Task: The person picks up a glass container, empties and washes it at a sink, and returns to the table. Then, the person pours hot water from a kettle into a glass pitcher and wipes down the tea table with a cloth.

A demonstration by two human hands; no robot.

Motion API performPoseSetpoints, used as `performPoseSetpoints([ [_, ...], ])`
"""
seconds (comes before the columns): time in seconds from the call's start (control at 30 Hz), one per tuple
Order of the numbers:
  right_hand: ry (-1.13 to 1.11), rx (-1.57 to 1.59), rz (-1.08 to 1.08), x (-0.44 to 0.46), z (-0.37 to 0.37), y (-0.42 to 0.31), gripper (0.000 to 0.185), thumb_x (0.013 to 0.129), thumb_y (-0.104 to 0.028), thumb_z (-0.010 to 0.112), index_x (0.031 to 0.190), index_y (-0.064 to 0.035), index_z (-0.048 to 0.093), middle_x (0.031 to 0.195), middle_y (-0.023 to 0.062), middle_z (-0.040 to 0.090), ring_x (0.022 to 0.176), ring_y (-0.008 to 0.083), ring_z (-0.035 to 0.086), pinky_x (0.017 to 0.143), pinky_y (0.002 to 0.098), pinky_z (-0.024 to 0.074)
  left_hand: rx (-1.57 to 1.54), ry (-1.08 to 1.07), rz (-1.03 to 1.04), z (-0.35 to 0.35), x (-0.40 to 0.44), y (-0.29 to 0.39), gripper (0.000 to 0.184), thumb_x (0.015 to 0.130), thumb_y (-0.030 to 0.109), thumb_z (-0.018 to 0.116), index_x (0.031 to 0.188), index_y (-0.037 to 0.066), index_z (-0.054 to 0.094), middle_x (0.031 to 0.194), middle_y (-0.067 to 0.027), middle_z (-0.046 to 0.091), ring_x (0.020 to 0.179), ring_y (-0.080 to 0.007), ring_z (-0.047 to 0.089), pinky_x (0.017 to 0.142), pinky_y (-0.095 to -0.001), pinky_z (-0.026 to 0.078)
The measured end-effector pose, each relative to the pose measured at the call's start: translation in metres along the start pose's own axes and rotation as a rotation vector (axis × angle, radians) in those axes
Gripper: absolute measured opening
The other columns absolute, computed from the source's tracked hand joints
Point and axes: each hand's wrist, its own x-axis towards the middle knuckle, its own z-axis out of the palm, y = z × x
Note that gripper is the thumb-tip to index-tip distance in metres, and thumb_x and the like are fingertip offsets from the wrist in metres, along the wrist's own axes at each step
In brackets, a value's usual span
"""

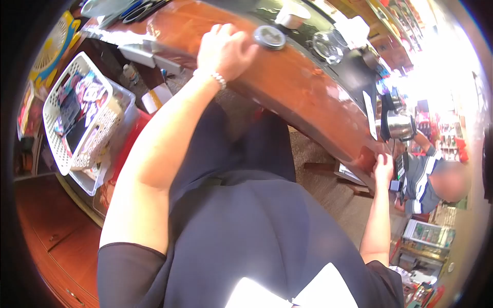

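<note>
Where the left hand (pixel 224 50) rests, a round object (pixel 269 37) lies beside it.

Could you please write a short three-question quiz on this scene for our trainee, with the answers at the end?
1. Which wrist of the person wears the bracelet?
2. True or false: the round object on the table is nearer to the left hand than to the right hand.
3. What colour is the basket on the person's left?
A) Green
B) White
C) Black

Key:
1. The left wrist.
2. True.
3. B.
</note>
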Motion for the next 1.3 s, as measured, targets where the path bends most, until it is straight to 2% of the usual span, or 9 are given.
performPoseSetpoints([
  [0.23,-0.009,-0.583,0.017,-0.001,-0.013,-0.061,0.07,0.083,-0.055,0.067,0.135,-0.0105,0.057,0.128,0.0236,0.06,0.126,0.0375,0.053,0.105,0.0449,0.0415,-0.052,-0.098,-0.052,-0.003,-0.003,-0.007,0.03,0.083,0.039,0.066,0.086,0.01,0.071,0.1,-0.0099,0.063,0.105,-0.0283,0.055,0.091,-0.0419,0.043],
  [0.3,-0.038,-0.65,0.078,0.003,-0.02,-0.077,0.06,0.083,-0.054,0.066,0.134,-0.0238,0.058,0.144,0.017,0.045,0.133,0.0371,0.044,0.109,0.0505,0.0355,-0.079,-0.1,-0.056,-0.007,-0.004,-0.008,0.03,0.084,0.038,0.065,0.086,0.009,0.07,0.098,-0.0105,0.063,0.105,-0.0282,0.055,0.091,-0.0412,0.042],
  [0.53,0.003,-0.815,-0.133,-0.009,-0.048,-0.142,0.037,0.083,-0.049,0.064,0.113,-0.0268,0.069,0.129,0.0114,0.058,0.126,0.0319,0.051,0.106,0.057,0.0331,-0.146,-0.137,-0.084,-0.01,-0.004,-0.011,0.03,0.081,0.037,0.066,0.086,0.008,0.071,0.098,-0.0121,0.062,0.107,-0.0295,0.055,0.093,-0.0432,0.04],
  [0.57,0.1,-0.807,-0.192,-0.02,-0.05,-0.153,0.034,0.082,-0.043,0.065,0.106,-0.0207,0.073,0.116,0.0099,0.067,0.116,0.0296,0.058,0.099,0.0483,0.0431,-0.154,-0.122,-0.083,-0.012,-0.003,-0.01,0.03,0.081,0.037,0.067,0.087,0.008,0.071,0.098,-0.0113,0.062,0.107,-0.0289,0.054,0.093,-0.0427,0.04],
  [0.7,-0.032,-0.789,0.117,-0.025,-0.058,-0.148,0.028,0.085,-0.042,0.063,0.108,-0.0275,0.07,0.132,0.0085,0.056,0.13,0.03,0.048,0.112,0.0604,0.0244,-0.179,-0.116,-0.06,-0.011,-0.001,-0.011,0.027,0.08,0.035,0.07,0.088,0.009,0.069,0.099,-0.0094,0.06,0.107,-0.0275,0.053,0.095,-0.0413,0.039],
  [0.97,-0.127,-0.528,0.127,-0.011,-0.013,-0.056,0.053,0.081,-0.041,0.071,0.127,-0.0163,0.063,0.124,0.0141,0.066,0.117,0.0323,0.061,0.103,0.041,0.0444,-0.209,-0.115,-0.025,-0.017,0.003,-0.007,0.022,0.078,0.031,0.072,0.083,0.01,0.067,0.099,-0.0087,0.059,0.106,-0.0267,0.054,0.096,-0.0419,0.039],
  [1.17,-0.055,-0.499,0.143,0.002,-0.012,-0.103,0.041,0.08,-0.039,0.072,0.112,-0.0138,0.069,0.119,0.0095,0.066,0.115,0.0291,0.06,0.095,0.0495,0.0438,-0.181,-0.058,0.003,-0.023,0.01,0.001,0.017,0.075,0.025,0.075,0.078,0.011,0.067,0.1,-0.0085,0.059,0.103,-0.0296,0.054,0.094,-0.0438,0.04],
  [1.23,0.062,-0.353,0.032,0.007,-0.003,-0.115,0.035,0.082,-0.038,0.071,0.108,-0.0152,0.068,0.119,0.0076,0.062,0.119,0.0281,0.056,0.107,0.0601,0.0297,-0.173,-0.085,-0.011,-0.022,0.01,0.002,0.017,0.076,0.025,0.075,0.079,0.011,0.067,0.1,-0.0081,0.059,0.103,-0.0291,0.054,0.094,-0.0435,0.039],
  [1.3,0.03,-0.267,-0.103,0.009,0.004,-0.14,0.028,0.082,-0.032,0.072,0.103,-0.0155,0.067,0.118,0.007,0.062,0.118,0.0281,0.055,0.107,0.061,0.0291,-0.159,-0.101,-0.014,-0.023,0.011,0.004,0.016,0.076,0.024,0.075,0.08,0.011,0.067,0.101,-0.0071,0.059,0.104,-0.0284,0.053,0.095,-0.0429,0.039],
])
